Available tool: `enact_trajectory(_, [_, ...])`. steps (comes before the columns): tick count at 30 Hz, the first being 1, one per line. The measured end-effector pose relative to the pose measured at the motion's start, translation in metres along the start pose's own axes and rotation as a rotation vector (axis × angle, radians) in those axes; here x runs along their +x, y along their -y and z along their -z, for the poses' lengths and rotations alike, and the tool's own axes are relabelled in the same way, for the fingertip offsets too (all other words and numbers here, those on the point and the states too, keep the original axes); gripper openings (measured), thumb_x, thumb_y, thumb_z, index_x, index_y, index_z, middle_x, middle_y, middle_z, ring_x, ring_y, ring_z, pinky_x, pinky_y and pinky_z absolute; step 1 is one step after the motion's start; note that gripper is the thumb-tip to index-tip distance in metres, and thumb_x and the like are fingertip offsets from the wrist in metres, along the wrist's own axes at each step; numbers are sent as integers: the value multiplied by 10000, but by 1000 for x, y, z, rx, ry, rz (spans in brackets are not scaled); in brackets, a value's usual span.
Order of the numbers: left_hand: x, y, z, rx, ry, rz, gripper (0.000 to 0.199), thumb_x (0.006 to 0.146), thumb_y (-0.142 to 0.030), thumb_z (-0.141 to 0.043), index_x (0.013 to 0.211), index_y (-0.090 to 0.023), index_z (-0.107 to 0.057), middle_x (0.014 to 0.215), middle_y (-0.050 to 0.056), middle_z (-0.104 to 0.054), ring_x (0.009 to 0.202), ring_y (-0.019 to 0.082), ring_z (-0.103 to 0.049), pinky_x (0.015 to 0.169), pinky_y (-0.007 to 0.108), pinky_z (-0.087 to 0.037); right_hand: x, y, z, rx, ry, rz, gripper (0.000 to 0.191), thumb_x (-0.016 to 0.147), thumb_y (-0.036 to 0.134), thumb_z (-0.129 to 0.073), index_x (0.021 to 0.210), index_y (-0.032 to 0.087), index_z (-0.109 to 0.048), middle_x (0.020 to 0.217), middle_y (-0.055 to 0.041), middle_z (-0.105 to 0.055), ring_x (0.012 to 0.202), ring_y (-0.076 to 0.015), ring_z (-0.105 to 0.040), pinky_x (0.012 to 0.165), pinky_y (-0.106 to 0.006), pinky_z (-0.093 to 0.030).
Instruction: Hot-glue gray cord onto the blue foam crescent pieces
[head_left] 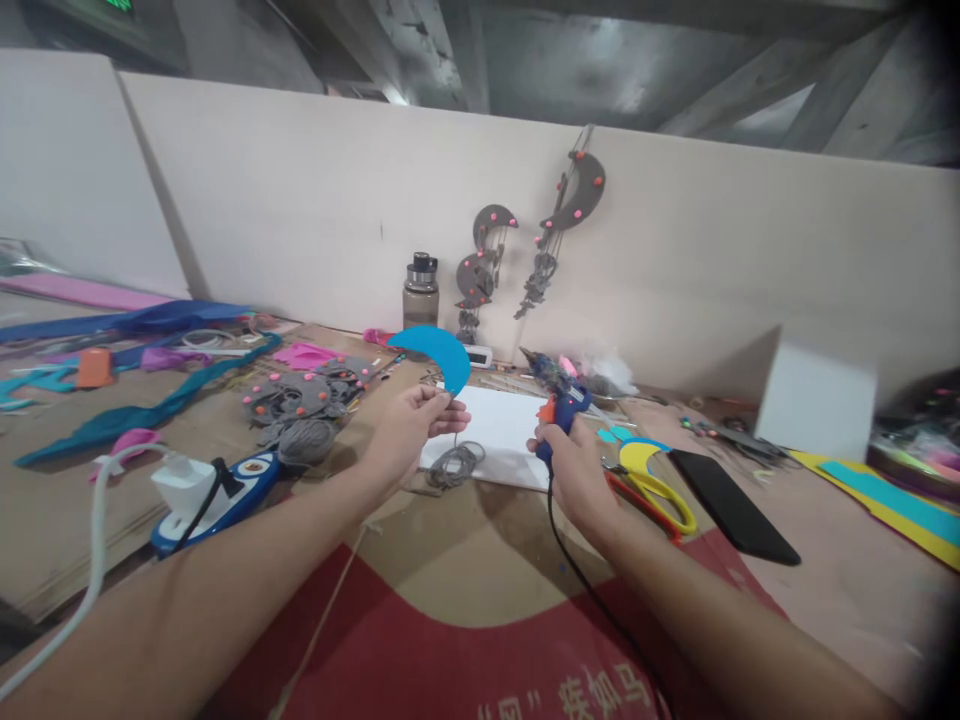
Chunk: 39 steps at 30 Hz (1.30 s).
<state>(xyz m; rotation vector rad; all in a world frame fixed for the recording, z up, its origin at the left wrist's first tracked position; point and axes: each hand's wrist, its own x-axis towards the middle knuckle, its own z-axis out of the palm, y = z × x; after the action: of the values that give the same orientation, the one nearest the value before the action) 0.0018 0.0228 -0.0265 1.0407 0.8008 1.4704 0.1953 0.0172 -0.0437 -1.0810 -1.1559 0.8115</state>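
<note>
Between the thumb and fingers of my left hand (424,420) is a blue crescent cutout (442,352), held up above the table by its lower tip. My right hand (574,455) is wrapped round the grip of a blue hot glue gun (564,392), its dark nozzle pointing up and to the left. A black cord runs down from the gun. Below and between the hands lies a white sheet (499,425), with a loose coil of grey yarn (455,465) at its near left edge.
At the right lie yellow-handled scissors (664,500) and a black phone (735,505). A blue power strip (247,490) with a white plug, and grey crescents with pink dots (292,398), are at the left. A bottle (421,292) stands by the white wall panel (300,180).
</note>
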Motion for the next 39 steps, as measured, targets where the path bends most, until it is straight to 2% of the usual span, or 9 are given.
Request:
enact_trajectory(2, [2,-1,0,-13,-28,12,104,768,-198,-594,765,-124,-521,762,85,-675,653,152,-665,670,293,-529,-9,12,-6,-93,75,37,145,728,240,-526,864,189,-531,691,22,-577,598,-113,-545,592,-254,-453])
enact_trajectory(5, [4,-1,1,0,-60,16,97,764,-182,-590,759,-125,-511,741,80,-675,626,144,-659,653,282,-525,-21,27,-13,-71,238,101,237,767,255,-536,999,208,-523,919,-13,-630,682,-116,-601,678,-290,-493])
enact_trajectory(7, [4,-1,1,15,-63,16,114,758,-196,-600,752,-122,-514,725,76,-672,604,133,-649,643,271,-520,-25,32,-15,-28,321,105,265,776,269,-537,1032,205,-508,1014,-42,-622,658,-113,-595,599,-278,-504])
enact_trajectory(9, [4,0,2,18,-51,9,143,748,-224,-619,750,-120,-522,728,74,-671,600,128,-644,645,271,-518,-26,30,-15,-35,353,114,261,782,272,-532,1031,198,-500,1013,-54,-623,625,-109,-577,517,-251,-482])
enact_trajectory(12, [3,0,2,17,-34,-12,180,735,-269,-637,750,-121,-536,741,73,-670,624,139,-649,663,290,-520,-23,22,-12,-156,330,165,223,806,286,-519,1005,187,-519,878,-37,-634,604,-108,-546,515,-238,-454])
enact_trajectory(14, [2,0,2,22,-40,-9,188,732,-278,-639,748,-120,-538,736,72,-667,631,146,-652,668,300,-520,-21,18,-9,-249,313,203,240,820,311,-511,1019,180,-532,859,-42,-628,632,-121,-546,554,-253,-460])
enact_trajectory(18, [0,-1,1,24,-54,4,182,725,-269,-640,741,-121,-534,734,76,-663,626,151,-652,665,308,-518,-22,17,-7,-388,280,291,328,848,347,-479,1135,191,-504,1012,-85,-615,795,-177,-582,692,-326,-486])
enact_trajectory(23, [0,-3,0,22,-61,-2,165,737,-250,-626,755,-122,-524,735,77,-664,630,153,-654,672,317,-521,-24,19,-5,-558,265,416,334,868,322,-448,1174,191,-479,1066,-99,-614,948,-210,-583,850,-364,-448])
enact_trajectory(39, [0,2,1,63,-48,-22,169,742,-247,-630,768,-112,-531,724,81,-661,621,165,-658,652,328,-534,-23,16,-6,-595,269,402,298,858,299,-456,1131,182,-476,1025,-101,-638,912,-224,-604,824,-364,-454])
